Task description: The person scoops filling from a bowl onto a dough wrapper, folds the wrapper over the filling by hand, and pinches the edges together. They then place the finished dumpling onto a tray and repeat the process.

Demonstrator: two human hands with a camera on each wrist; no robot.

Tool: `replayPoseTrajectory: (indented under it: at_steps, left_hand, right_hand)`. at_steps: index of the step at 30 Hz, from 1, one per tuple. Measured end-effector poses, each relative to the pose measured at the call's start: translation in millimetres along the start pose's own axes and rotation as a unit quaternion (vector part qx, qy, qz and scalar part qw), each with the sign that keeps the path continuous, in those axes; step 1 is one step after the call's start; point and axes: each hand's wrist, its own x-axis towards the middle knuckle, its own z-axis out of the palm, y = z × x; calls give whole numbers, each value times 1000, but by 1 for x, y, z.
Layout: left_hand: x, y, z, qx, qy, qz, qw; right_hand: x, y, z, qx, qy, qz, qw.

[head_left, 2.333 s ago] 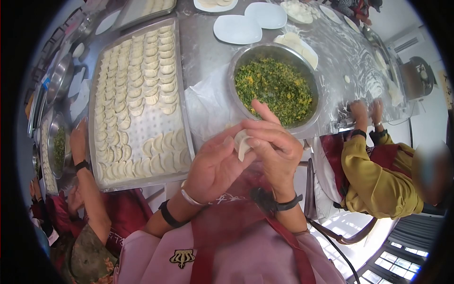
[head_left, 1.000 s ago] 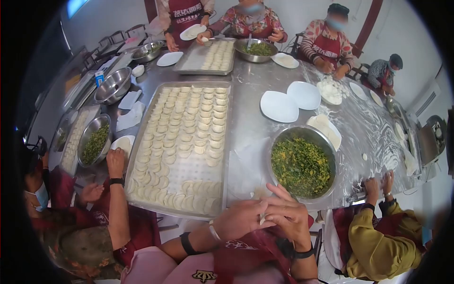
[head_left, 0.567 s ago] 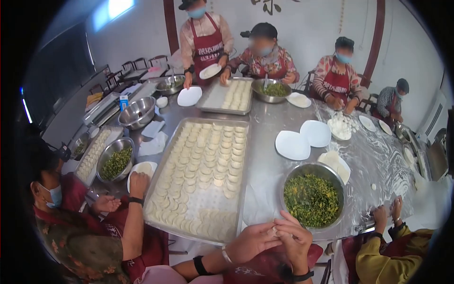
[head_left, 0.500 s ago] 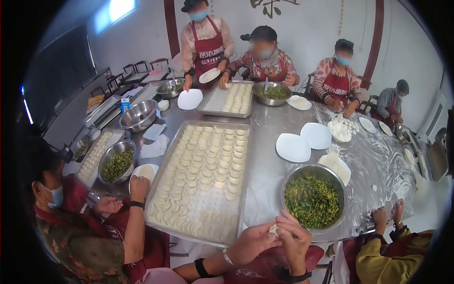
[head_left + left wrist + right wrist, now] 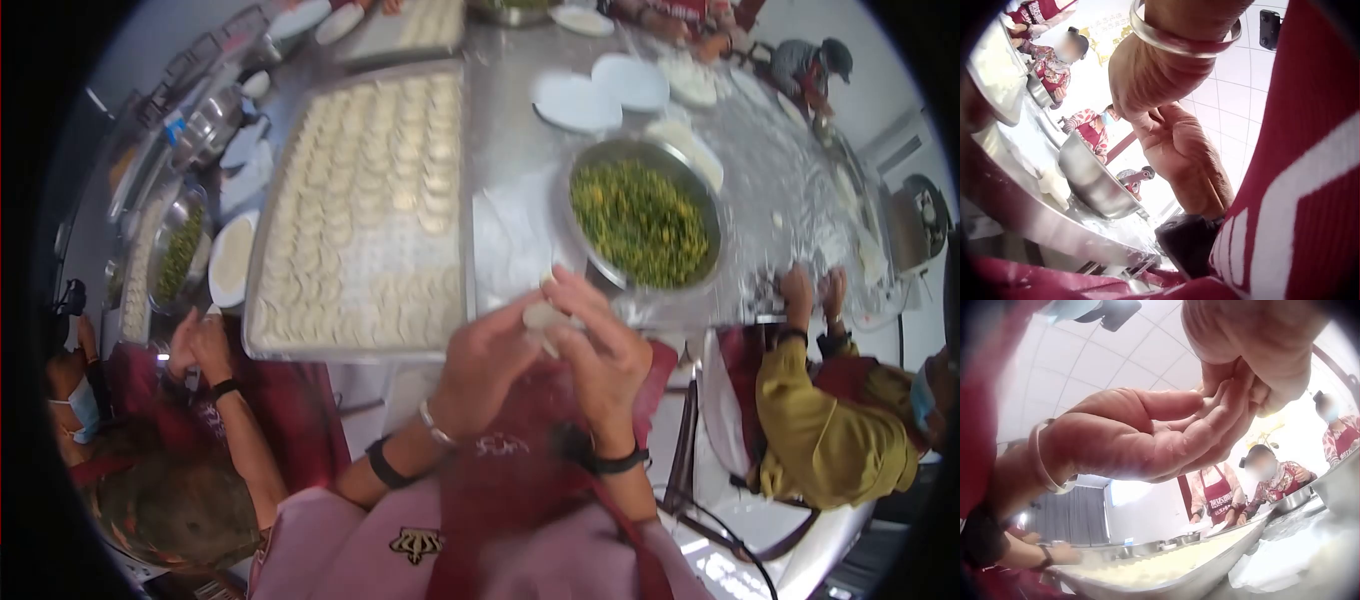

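In the head view, a pale folded dumpling (image 5: 545, 318) sits between my two hands, in front of my apron at the table's near edge. My left hand (image 5: 485, 370) holds it with the thumb and fingers bent about it. The right hand (image 5: 608, 370) pinches its edge from the other side. From the right wrist view, the left hand (image 5: 1122, 434) shows its thumb and fingers brought together near the right hand (image 5: 1254, 337), and the dumpling is mostly hidden there. The left wrist view shows both hands meeting, their fingertips hidden.
A metal tray (image 5: 464, 200) with rows of dumplings lies left of my hands. A steel bowl (image 5: 716, 230) of chopped green and yellow filling stands ahead right. Beyond are a plate of wrappers (image 5: 695, 155) and white plates (image 5: 580, 103). Other people work at both sides.
The head view swung up across the room and back down. My hands stayed together around the dumpling, shifting their fingers. The left neighbour's hand drew back from a plate.
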Motion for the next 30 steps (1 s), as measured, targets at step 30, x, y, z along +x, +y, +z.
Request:
replayPoseTrajectory:
  at_steps: [30]
  left_hand:
    - [-5, -20, -22, 109, -50, 12, 993]
  right_hand:
    - [-3, 5, -1, -89, -54, -117, 988]
